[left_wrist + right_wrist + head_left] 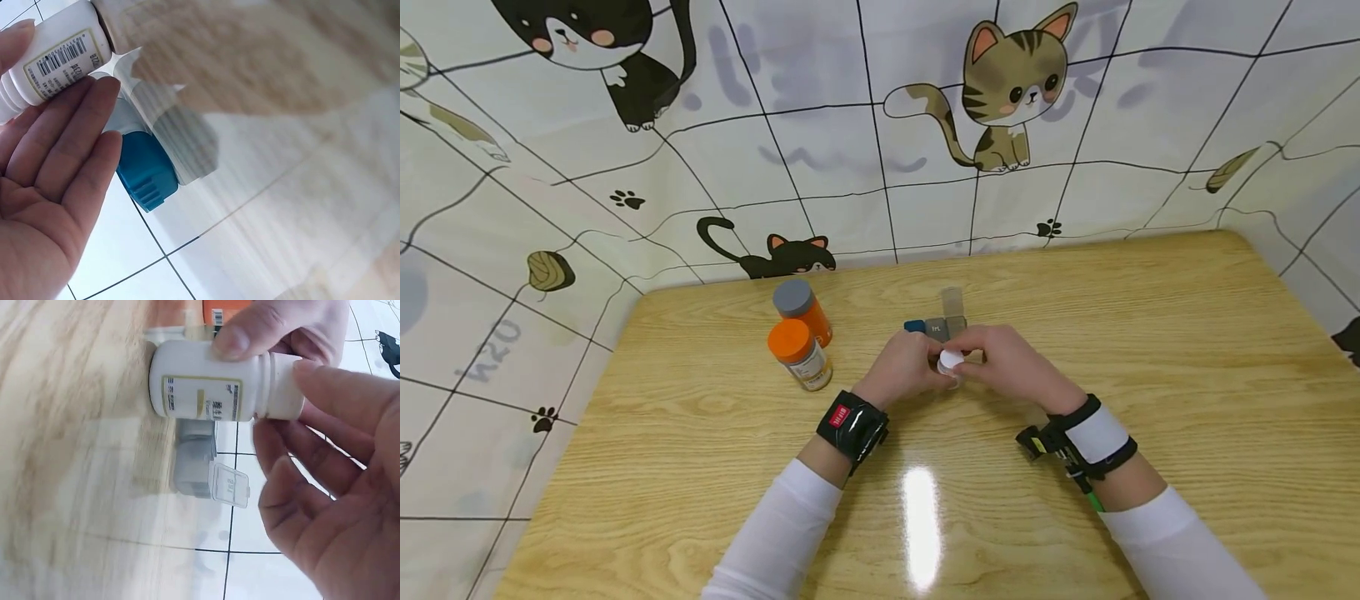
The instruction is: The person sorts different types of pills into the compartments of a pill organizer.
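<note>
A small white pill bottle [200,381] with a printed label stands on the table between both hands. My left hand [904,367] holds its body, with the thumb on one side and fingers on the other. My right hand [1007,367] pinches the white cap [282,387] at the bottle's top; whether the cap is loose cannot be seen. Just behind the hands lies a pill organizer [936,328] with grey compartments and a blue one [148,165] at its left end. One clear lid [231,485] at its right end is raised.
Left of the hands stand two more bottles: an orange one with a grey lid [793,297] and a clear one with an orange lid [790,341]. The wooden table [700,483] meets a cat-print cloth [842,183] at the back and sides.
</note>
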### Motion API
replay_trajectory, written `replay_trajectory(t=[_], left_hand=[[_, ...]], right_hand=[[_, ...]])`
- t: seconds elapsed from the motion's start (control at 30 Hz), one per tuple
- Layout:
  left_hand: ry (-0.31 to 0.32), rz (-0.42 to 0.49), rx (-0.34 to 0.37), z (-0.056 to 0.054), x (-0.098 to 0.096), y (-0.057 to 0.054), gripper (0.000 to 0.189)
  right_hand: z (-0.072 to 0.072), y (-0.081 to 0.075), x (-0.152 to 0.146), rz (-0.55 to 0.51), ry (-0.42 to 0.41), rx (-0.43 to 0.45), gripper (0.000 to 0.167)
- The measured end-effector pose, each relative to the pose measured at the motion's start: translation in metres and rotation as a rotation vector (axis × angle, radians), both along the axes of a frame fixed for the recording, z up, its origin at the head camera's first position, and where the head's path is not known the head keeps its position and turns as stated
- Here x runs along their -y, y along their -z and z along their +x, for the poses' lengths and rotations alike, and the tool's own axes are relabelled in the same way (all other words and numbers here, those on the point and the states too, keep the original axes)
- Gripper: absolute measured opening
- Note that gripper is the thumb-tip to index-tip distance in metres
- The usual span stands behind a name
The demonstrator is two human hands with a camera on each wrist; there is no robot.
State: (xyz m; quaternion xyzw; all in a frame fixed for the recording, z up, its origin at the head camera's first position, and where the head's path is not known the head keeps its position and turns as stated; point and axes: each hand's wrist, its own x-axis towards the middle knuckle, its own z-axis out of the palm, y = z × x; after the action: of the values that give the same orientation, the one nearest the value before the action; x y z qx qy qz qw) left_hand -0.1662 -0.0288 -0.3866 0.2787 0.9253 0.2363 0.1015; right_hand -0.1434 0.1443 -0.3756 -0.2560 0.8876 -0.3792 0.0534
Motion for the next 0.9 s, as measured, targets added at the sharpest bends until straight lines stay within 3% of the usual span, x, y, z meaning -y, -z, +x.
replay_trajectory(t=[0.33,0.43,0.53,0.63,0.9], left_hand=[[0.022,0.001,-0.064,-0.001,0.001,0.001,0.014],[0.030,0.008,-0.059,0.000,0.000,0.001,0.014],[0.023,0.001,-0.047,0.000,0.000,0.000,0.017],[0.016,-0.010,-0.037,0.000,-0.001,-0.001,0.020],[0.020,0.000,-0.052,0.001,-0.001,0.000,0.014]], right_hand=[[0.008,0.005,0.016,0.085,0.196,-0.025,0.024],[0.009,0.004,0.017,0.105,0.183,-0.072,0.017],[0.007,0.001,0.013,0.077,0.114,-0.085,0.007],[0.006,-0.002,0.009,0.047,0.057,-0.063,0.022],[0.007,0.001,0.014,0.125,0.171,-0.065,0.025]])
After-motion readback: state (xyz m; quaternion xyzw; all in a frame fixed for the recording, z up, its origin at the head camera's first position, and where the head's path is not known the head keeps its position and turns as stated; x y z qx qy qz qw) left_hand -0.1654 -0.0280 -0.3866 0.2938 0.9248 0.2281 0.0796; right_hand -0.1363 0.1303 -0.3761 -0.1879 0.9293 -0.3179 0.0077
